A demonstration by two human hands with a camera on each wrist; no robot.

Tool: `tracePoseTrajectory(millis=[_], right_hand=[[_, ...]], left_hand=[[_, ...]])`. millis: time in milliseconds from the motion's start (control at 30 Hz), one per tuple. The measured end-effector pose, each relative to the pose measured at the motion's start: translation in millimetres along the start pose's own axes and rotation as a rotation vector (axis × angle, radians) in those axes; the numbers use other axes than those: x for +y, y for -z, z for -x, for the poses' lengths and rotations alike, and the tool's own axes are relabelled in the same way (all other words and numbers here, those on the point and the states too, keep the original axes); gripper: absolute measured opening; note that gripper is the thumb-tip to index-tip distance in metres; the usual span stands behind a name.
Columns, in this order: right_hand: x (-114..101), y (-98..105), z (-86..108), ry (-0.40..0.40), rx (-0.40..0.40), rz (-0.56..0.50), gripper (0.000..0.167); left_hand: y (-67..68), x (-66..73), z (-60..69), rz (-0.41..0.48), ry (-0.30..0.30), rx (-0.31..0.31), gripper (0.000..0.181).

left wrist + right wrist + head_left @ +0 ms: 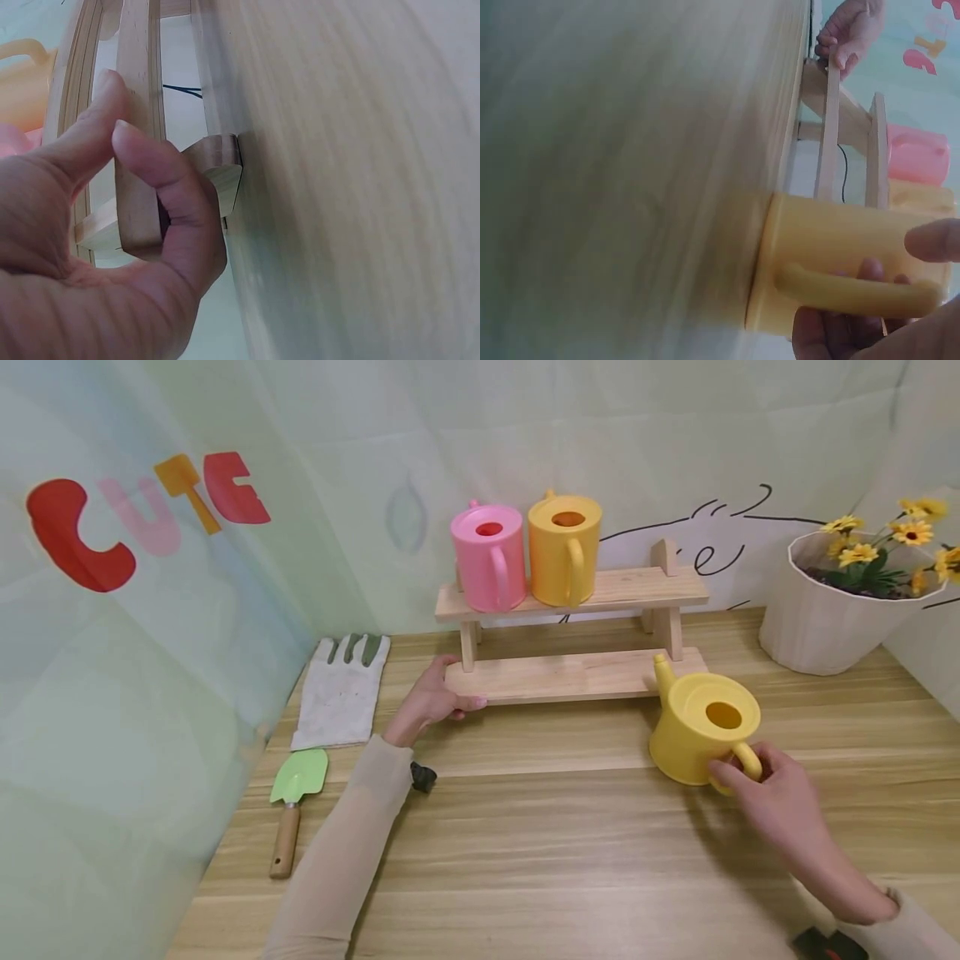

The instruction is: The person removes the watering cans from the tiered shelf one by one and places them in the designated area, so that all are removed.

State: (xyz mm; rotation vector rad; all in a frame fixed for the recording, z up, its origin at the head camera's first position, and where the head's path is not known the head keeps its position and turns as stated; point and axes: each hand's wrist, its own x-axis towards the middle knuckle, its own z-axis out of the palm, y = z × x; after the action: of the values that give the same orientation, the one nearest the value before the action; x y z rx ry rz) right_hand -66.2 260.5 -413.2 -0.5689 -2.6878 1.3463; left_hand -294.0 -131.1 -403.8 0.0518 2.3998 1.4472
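Observation:
My left hand (429,700) grips the left end of the lower board of a two-tier wooden stand (562,678). In the left wrist view, the thumb and a curled finger clasp the board's end (139,206). My right hand (783,802) holds a yellow watering can (686,739) by its handle, in front of the stand's right end. Its spout points up and back toward the stand. Whether its base touches the table cannot be told. A pink watering can (487,560) and an orange-yellow one (558,556) stand side by side on the upper board.
A white glove (337,697) and a green trowel (300,777) with a wooden handle lie at the left of the wood-grain table (540,877). A white pot (825,627) of yellow flowers stands at the back right. Printed cloth hangs behind and to the left.

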Motion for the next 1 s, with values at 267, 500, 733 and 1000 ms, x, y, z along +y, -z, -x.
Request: tracePoseTrajectory(millis=[267,500,733,1000], right_hand=[[4.8,7.6,3.0,0.032,0.019,-0.001,0.05],[5.4,20.4,4.5,0.039,0.053,0.009,0.053],[-0.3,37.2,4.2,0.114,0.121,0.048,0.052],[-21.6,53.7,-3.3,0.162,0.175,0.102,0.061]], left_hand=[[0.0,0.3,1.6,-0.005,0.003,-0.002,0.105],[-0.5,0.0,1.4,-0.013,0.003,-0.002,0.103],[-1.2,0.2,0.2,-0.013,0.012,0.002,0.103],[0.1,1.1,-1.0,-0.02,0.018,0.001,0.105]])
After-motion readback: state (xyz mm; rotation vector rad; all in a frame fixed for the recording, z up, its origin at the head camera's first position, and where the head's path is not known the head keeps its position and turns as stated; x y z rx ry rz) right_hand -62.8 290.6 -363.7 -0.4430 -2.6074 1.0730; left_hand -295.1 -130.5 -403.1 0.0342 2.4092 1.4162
